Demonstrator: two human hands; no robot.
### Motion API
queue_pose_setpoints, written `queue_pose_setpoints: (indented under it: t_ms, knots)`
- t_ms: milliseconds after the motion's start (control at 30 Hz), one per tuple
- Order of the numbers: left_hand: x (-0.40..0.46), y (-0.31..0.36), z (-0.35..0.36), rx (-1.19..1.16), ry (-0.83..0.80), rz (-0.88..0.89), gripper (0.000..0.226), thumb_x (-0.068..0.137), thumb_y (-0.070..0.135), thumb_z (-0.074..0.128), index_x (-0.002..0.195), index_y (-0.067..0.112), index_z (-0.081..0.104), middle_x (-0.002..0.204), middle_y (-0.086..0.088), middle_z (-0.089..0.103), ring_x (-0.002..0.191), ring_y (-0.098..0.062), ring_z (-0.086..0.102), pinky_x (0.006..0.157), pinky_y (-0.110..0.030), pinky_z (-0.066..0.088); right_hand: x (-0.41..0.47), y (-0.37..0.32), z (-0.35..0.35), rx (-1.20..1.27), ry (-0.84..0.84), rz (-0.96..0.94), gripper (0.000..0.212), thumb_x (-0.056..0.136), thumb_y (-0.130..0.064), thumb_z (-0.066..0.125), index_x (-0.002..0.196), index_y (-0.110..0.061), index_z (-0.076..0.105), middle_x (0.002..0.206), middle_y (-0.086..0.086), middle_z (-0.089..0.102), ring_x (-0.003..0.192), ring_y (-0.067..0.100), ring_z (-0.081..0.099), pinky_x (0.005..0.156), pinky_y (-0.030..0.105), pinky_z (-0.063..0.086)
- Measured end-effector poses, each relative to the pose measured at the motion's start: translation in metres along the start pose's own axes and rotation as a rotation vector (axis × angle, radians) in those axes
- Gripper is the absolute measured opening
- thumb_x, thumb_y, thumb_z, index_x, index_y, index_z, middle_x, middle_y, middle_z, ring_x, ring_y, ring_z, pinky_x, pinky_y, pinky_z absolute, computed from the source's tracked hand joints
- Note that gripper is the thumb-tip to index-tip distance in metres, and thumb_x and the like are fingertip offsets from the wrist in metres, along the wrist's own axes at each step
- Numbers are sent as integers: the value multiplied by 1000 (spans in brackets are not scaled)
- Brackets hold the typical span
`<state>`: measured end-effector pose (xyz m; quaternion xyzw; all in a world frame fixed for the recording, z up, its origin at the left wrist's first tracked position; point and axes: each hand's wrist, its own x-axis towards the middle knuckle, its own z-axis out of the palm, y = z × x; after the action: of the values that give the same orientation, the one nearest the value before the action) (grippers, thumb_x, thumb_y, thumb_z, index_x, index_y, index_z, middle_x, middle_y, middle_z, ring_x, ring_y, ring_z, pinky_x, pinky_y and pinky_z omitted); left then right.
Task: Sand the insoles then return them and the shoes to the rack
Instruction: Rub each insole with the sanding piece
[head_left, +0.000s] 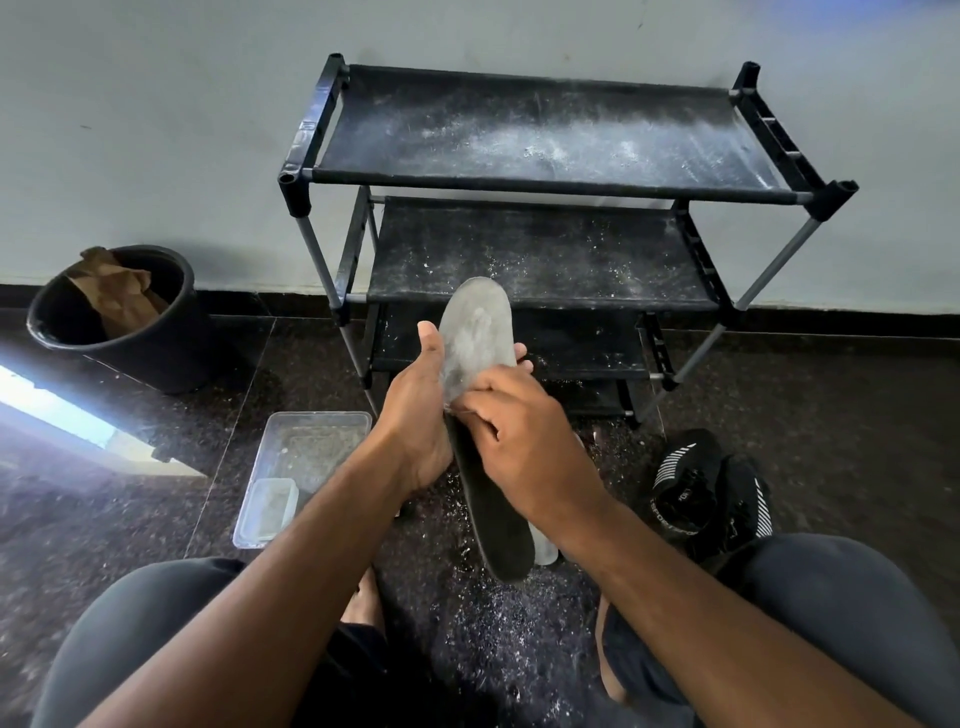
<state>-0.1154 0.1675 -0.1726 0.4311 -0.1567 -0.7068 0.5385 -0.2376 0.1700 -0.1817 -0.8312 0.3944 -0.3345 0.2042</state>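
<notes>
Knees are framing the left hand (415, 410) gripping the insole (475, 358); right hand (511, 436) is pinching sandpaper, unseen; slipping risks scraped fingers.

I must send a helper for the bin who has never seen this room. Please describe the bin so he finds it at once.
Find the black shoe rack against the pale wall. Left of it, on the dark floor by the wall, stands a round black bin. Crumpled brown paper inside distinguishes it from the clear plastic tray nearby.

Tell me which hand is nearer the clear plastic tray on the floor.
Left. The left hand, gripping the insole, is just right of the clear plastic tray. The right hand is farther right, on the insole's other side.
</notes>
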Motion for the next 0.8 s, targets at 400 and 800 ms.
queue_pose_setpoints:
  t_ms: [400,800]
  knots:
    - [9,3,-9,-59,-31,-5,90,101,74,19,138,0,54,138,-25,64,130,-34,63,112,-41,49,4,2,-9,-60,-14,107,26,96,-19,65,120,-11,72,102,-1,52,107,16,54,96,16,46]
    - [16,0,-12,49,7,-55,94,98,78,18,143,3,53,136,-23,66,129,-36,63,114,-47,47,7,13,-12,55,-227,31,19,93,3,63,110,-3,70,110,-5,49,96,13,61,84,28,56]
